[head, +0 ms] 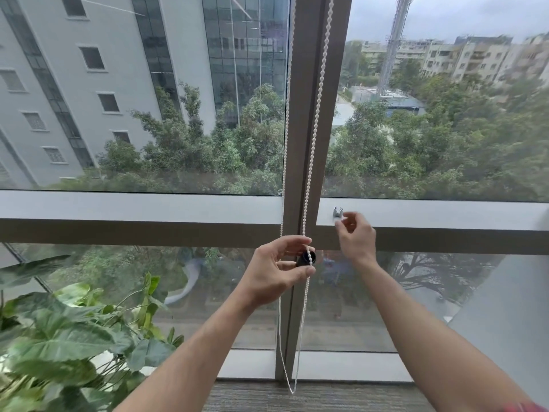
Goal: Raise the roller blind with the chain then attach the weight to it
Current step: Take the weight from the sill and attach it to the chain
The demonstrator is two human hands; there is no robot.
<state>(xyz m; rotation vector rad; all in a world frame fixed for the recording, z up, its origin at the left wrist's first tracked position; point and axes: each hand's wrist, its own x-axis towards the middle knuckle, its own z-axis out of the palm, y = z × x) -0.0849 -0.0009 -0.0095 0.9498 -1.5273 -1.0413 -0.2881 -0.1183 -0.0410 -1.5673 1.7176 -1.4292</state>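
Fingers (297, 242) of my left hand (276, 272) curl around the black weight (306, 258), pressing it against the bead chain (315, 129) before the window frame's (309, 179) mullion. My right hand (355, 236) hovers loosely pinched, holding nothing visible. With the blind apparently raised, I judge attachment underway; next, seat the beads.

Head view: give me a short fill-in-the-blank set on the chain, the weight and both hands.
1. The dark weight is held in the ____ hand.
2. The white bead chain hangs in front of the window ____.
3. The right hand is raised near a small metal ____ on the ledge.
4. The leafy plant stands to the person's ____.

Missing words: left; frame; clip; left
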